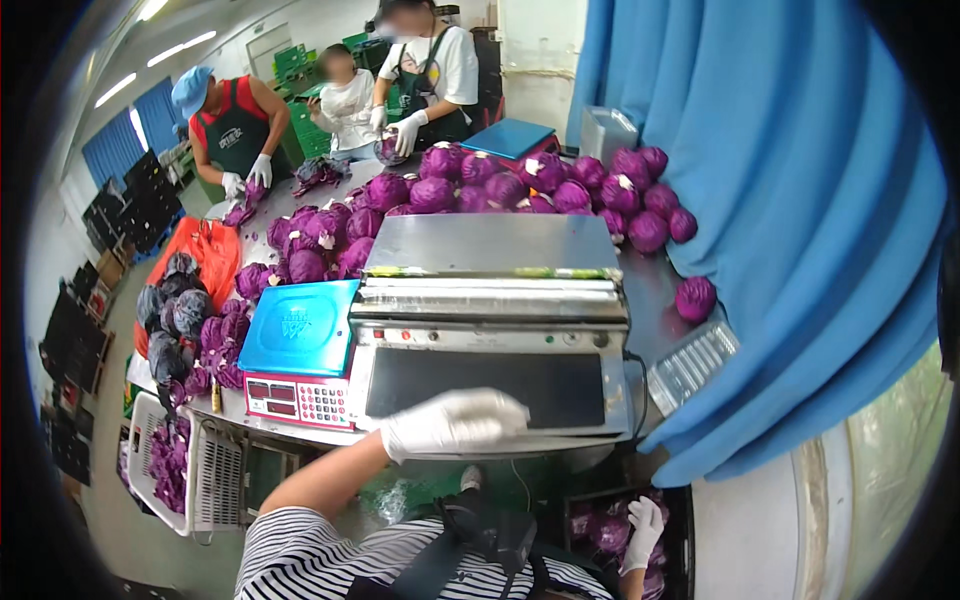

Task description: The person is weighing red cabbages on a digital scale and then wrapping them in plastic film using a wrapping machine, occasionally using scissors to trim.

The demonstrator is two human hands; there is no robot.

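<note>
My left hand (pixel 459 421), in a white glove, reaches over the front edge of the dark plate (pixel 487 382) of a tabletop film-wrapping machine. Its fingers are stretched out and slightly blurred, with nothing seen in them. Down at my right, my right hand (pixel 643 534), also gloved, is above a black crate (pixel 684 517). Film-wrapped red cabbages (pixel 609 534) lie in that crate, and my fingers are loosely curled near them with no cabbage visibly gripped. A roll of cling film (pixel 487 289) lies across the machine behind its control panel (pixel 487 337).
A weighing scale (pixel 298 330) stands left of the machine. Red cabbages (pixel 431 195) are heaped behind it. A white basket (pixel 191 480) holds trimmed leaves. Blue curtains (pixel 787 187) hang at right beside clear trays (pixel 694 367). Co-workers (pixel 240 131) handle cabbages across the steel table.
</note>
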